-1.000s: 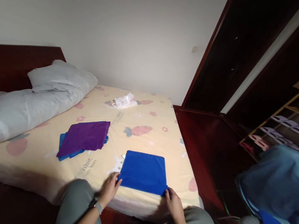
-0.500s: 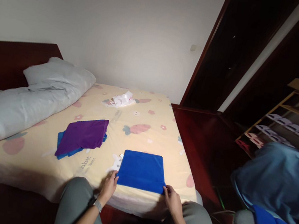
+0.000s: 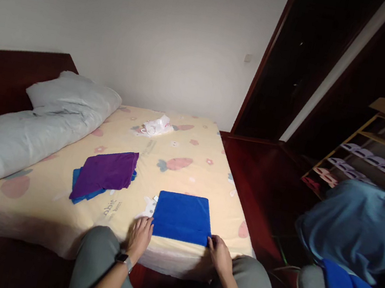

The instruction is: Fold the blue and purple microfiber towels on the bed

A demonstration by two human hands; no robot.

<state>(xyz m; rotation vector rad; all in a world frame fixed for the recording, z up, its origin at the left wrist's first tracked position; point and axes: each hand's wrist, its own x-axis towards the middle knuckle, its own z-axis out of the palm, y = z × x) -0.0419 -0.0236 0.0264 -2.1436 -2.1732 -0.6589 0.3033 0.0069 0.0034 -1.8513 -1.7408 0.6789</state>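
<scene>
A flat blue towel (image 3: 183, 218) lies squared up at the near edge of the bed, with a small white tag at its left side. My left hand (image 3: 141, 235) rests palm down at the near left corner, fingers stretched out and their tips touching the towel's edge. At the near right corner, my right hand (image 3: 219, 254) pinches the towel between thumb and fingers. To the left lies a purple cloth (image 3: 107, 174), stacked unevenly on blue cloth (image 3: 76, 195) that shows around its edges.
The bed has a patterned yellow sheet (image 3: 175, 176). A crumpled white plastic bag (image 3: 158, 126) lies toward the wall, and a grey quilt (image 3: 48, 133) is bunched at left. At right, another person in a blue top (image 3: 356, 227) sits near a shoe rack (image 3: 359, 128).
My left hand has turned from pinching the near left corner to lying flatter with fingers extended. My right hand keeps its hold. The view has shifted slightly.
</scene>
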